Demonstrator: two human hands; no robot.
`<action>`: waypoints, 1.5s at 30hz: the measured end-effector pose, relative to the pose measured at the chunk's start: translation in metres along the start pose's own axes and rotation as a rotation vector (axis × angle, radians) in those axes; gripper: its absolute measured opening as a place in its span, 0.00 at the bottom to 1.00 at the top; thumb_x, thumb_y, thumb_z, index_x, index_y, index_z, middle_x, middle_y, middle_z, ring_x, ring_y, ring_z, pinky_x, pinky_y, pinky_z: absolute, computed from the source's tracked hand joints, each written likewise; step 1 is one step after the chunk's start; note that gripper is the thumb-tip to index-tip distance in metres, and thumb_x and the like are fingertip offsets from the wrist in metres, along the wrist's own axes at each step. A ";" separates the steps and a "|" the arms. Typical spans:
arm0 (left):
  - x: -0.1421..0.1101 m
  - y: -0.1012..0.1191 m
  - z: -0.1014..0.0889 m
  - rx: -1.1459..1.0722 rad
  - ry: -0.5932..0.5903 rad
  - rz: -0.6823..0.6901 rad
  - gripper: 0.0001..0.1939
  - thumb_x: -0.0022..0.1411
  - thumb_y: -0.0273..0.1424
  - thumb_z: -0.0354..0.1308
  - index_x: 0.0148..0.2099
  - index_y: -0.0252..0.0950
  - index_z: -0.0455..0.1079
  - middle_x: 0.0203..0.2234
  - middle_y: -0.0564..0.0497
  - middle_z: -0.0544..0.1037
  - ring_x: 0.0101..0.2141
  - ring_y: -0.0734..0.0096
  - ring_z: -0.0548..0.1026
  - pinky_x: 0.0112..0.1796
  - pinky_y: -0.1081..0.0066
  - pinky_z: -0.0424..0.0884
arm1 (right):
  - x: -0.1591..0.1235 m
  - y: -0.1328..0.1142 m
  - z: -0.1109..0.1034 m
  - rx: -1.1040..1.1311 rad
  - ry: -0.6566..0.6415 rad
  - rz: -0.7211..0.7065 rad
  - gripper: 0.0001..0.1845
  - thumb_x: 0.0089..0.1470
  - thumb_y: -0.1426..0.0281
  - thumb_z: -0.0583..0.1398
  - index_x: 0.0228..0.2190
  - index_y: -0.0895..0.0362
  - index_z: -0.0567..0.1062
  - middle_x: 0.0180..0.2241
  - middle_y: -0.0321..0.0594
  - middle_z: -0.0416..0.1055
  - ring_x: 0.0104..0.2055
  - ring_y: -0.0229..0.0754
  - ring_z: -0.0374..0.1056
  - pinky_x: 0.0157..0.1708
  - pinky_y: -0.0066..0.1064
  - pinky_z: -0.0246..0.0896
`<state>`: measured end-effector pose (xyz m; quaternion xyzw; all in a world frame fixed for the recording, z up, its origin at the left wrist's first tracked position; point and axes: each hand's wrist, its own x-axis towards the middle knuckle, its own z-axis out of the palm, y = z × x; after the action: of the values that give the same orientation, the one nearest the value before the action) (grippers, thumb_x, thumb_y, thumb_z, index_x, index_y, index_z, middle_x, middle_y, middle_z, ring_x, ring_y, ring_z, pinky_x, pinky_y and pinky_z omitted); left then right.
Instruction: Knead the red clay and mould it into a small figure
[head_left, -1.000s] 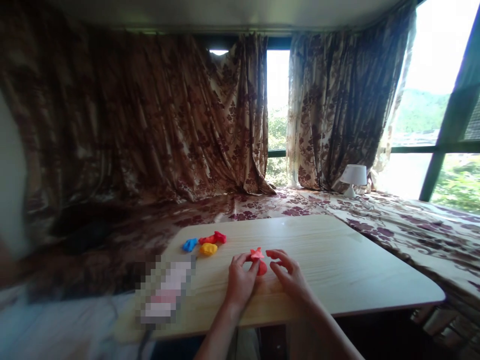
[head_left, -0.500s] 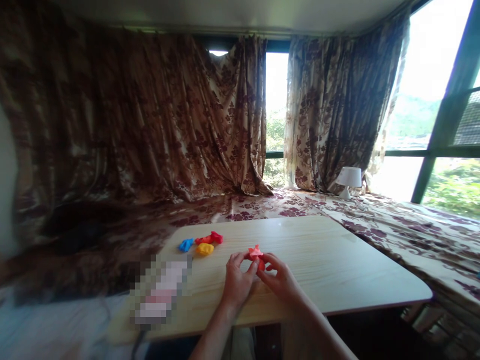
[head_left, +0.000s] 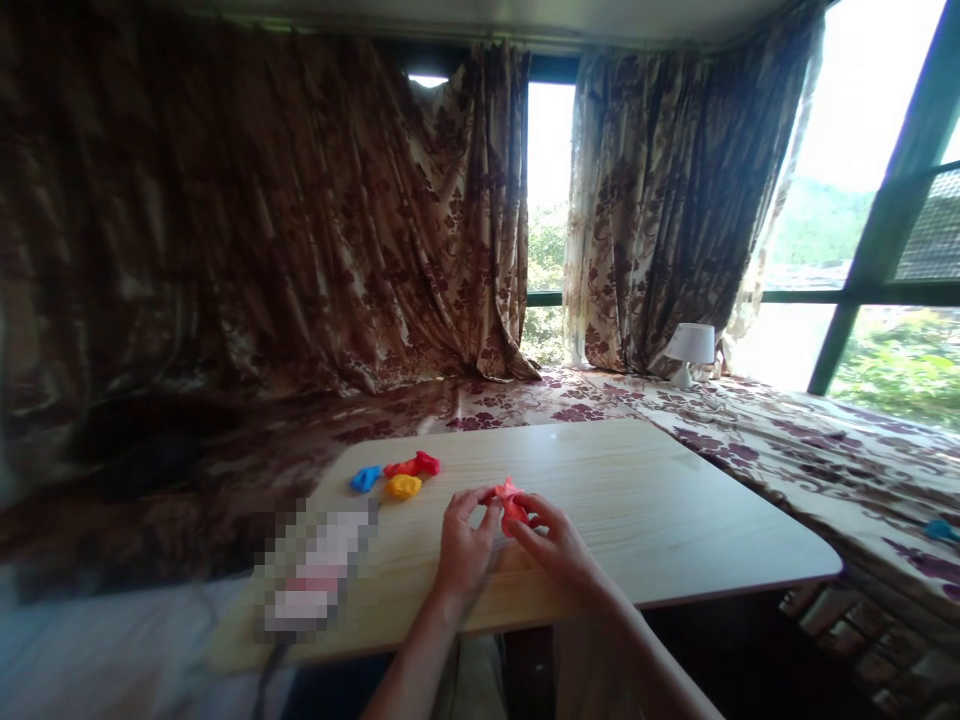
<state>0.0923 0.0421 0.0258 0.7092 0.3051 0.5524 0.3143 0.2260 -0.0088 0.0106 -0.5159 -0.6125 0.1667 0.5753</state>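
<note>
A small coral-red crumpled bundle (head_left: 511,510) is between my two hands, just above the near part of the table. It has a flared, ruffled top and a rounder lower part; its kind is not clear. My left hand (head_left: 466,535) pinches it from the left, thumb and forefinger at its upper side. My right hand (head_left: 556,540) grips it from the right, with the fingers curled round its side. To the left on the table lie a blue crumpled piece (head_left: 366,479), a yellow one (head_left: 403,486) and red ones (head_left: 414,465), close together.
The pale wooden table (head_left: 645,510) has rounded corners. A pixelated pinkish object (head_left: 319,570) with a dark cord lies at its left edge. Beyond are a flowered cover (head_left: 600,395), a white lamp (head_left: 691,345), patterned curtains (head_left: 420,230) and windows.
The view has shifted slightly. My fingers have changed their hold on the coral-red bundle, and more of its lower part shows between my hands. The other coloured pieces stay where they lay on the table.
</note>
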 end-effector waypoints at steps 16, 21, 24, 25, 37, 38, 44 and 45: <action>0.000 0.000 -0.001 -0.027 -0.021 -0.054 0.10 0.55 0.36 0.56 0.32 0.36 0.75 0.31 0.50 0.78 0.36 0.67 0.74 0.43 0.67 0.68 | 0.000 -0.001 -0.001 -0.086 0.034 0.015 0.09 0.50 0.67 0.58 0.32 0.58 0.76 0.28 0.38 0.72 0.31 0.40 0.68 0.32 0.28 0.65; 0.000 -0.001 -0.001 -0.032 -0.042 -0.081 0.10 0.55 0.36 0.57 0.31 0.36 0.75 0.30 0.50 0.78 0.35 0.67 0.74 0.42 0.67 0.67 | 0.001 -0.003 -0.002 -0.094 0.016 0.022 0.09 0.51 0.68 0.58 0.31 0.58 0.77 0.28 0.38 0.73 0.31 0.40 0.67 0.32 0.28 0.64; 0.000 -0.002 -0.002 -0.056 -0.061 -0.124 0.11 0.55 0.36 0.56 0.32 0.35 0.74 0.30 0.49 0.78 0.36 0.66 0.74 0.43 0.67 0.66 | 0.001 0.002 -0.001 -0.094 0.008 0.004 0.09 0.52 0.68 0.58 0.30 0.58 0.77 0.28 0.38 0.72 0.31 0.39 0.67 0.32 0.27 0.63; 0.001 -0.002 -0.002 -0.066 -0.068 -0.136 0.11 0.55 0.36 0.56 0.32 0.34 0.74 0.30 0.49 0.78 0.36 0.66 0.74 0.43 0.67 0.66 | 0.001 0.003 -0.001 -0.092 0.009 0.000 0.09 0.52 0.68 0.58 0.30 0.58 0.76 0.28 0.38 0.72 0.31 0.39 0.67 0.32 0.27 0.63; 0.002 -0.002 -0.002 -0.084 -0.030 -0.131 0.12 0.55 0.36 0.55 0.34 0.34 0.75 0.31 0.47 0.78 0.36 0.64 0.74 0.42 0.67 0.67 | 0.001 0.005 0.000 -0.083 0.045 0.011 0.09 0.52 0.67 0.58 0.30 0.57 0.77 0.28 0.38 0.71 0.31 0.39 0.67 0.31 0.27 0.63; 0.001 -0.002 -0.002 -0.076 -0.029 -0.124 0.12 0.55 0.36 0.56 0.33 0.34 0.75 0.31 0.47 0.78 0.37 0.64 0.74 0.43 0.67 0.66 | 0.001 0.005 0.000 -0.085 0.044 0.008 0.08 0.52 0.67 0.58 0.30 0.57 0.77 0.29 0.38 0.72 0.31 0.39 0.68 0.31 0.27 0.63; 0.001 -0.002 0.000 -0.030 -0.047 -0.101 0.10 0.54 0.35 0.57 0.30 0.35 0.74 0.30 0.48 0.77 0.36 0.64 0.74 0.42 0.66 0.66 | 0.001 0.007 0.000 -0.106 0.043 -0.005 0.08 0.52 0.67 0.59 0.32 0.56 0.77 0.29 0.38 0.72 0.31 0.39 0.68 0.30 0.27 0.64; 0.001 -0.002 0.000 -0.029 -0.040 -0.100 0.10 0.54 0.35 0.56 0.30 0.35 0.74 0.30 0.48 0.77 0.36 0.64 0.73 0.42 0.66 0.66 | 0.001 0.007 0.000 -0.110 0.043 -0.008 0.08 0.52 0.68 0.59 0.32 0.56 0.77 0.29 0.38 0.72 0.31 0.39 0.68 0.30 0.27 0.64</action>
<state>0.0920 0.0441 0.0254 0.6994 0.3258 0.5259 0.3579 0.2296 -0.0052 0.0055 -0.5475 -0.6104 0.1196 0.5598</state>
